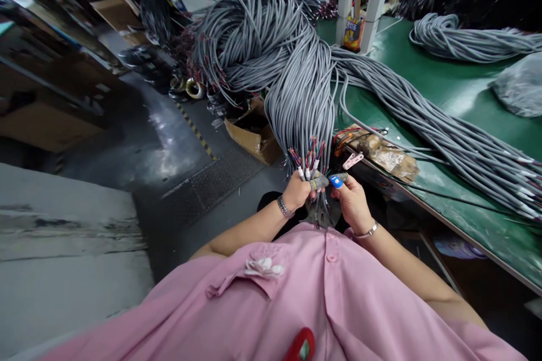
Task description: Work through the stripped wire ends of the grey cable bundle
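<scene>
- The left hand point(297, 192) is closed in a fist around a sheaf of cable ends point(308, 161), whose stripped red, blue and white cores stand up above the knuckles.
- The right hand point(352, 203) has its fingers drawn together, and a blue finger cot point(336, 181) meets the left thumb beside the sheaf. Whether it pinches a single cable cannot be told.
- The cable ends belong to the grey cable bundle point(302, 90), which hangs over the near edge of the green table point(449, 96) and down to the hands in front of the chest.
- Judgement: the left grip is best kept just below the stripped cores, so the tips stay level and fanned and each can be picked out singly.
- Judgement: the right fingertips do best taking one cable by its grey jacket rather than its bare cores, which look easily bent.
- Judgement: the hanging weight pulls on the sheaf, so slack between table edge and fist eases the hold.
- A taped block point(381, 149) lies on the table edge near the right hand, and a cardboard box point(254, 135) stands on the floor beneath the bundle.
</scene>
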`<state>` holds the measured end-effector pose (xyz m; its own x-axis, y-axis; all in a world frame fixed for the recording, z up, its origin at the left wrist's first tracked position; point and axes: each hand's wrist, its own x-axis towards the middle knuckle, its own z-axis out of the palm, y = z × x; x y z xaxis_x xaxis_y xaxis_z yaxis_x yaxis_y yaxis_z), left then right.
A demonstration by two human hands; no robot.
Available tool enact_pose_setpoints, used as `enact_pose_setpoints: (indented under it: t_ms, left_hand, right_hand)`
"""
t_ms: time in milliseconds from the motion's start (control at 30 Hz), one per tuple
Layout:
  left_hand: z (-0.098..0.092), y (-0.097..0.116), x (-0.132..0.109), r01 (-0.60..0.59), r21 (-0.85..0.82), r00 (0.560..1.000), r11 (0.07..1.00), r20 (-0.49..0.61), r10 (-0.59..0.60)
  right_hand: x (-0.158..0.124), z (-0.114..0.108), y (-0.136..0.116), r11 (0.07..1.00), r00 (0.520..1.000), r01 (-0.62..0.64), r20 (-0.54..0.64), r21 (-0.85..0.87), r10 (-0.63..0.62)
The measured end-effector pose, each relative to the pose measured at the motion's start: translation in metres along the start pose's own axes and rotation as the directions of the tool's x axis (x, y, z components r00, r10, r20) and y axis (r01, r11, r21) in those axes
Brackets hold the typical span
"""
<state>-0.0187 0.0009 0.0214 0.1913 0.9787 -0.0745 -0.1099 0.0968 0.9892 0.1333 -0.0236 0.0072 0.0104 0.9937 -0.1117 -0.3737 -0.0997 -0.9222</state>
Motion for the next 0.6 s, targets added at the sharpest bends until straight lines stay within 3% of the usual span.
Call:
enact_pose_setpoints:
  t_ms: [267, 467, 600]
  left_hand:
    - [0.001, 0.005, 0.004, 0.048, -0.019, 0.999, 0.999, -0.015, -0.048]
    - [0.006, -0.001, 0.003, 0.018, 0.002, 0.999, 1.0, -0.029, -0.018]
    - [0.007, -0.001, 0.001, 0.021, 0.055, 0.999, 0.998, -0.034, -0.019]
  right_hand:
    - [-0.002, -0.03, 0.005, 0.994, 0.999, -0.027, -0.029, 0.108, 0.031]
    - [-0.005, -0.022, -0.01, 0.995, 0.991, -0.094, 0.097, 0.033, 0.091]
    - [-0.003, -0.014, -0.012, 0.999, 0.997, -0.037, 0.072, -0.027, 0.039]
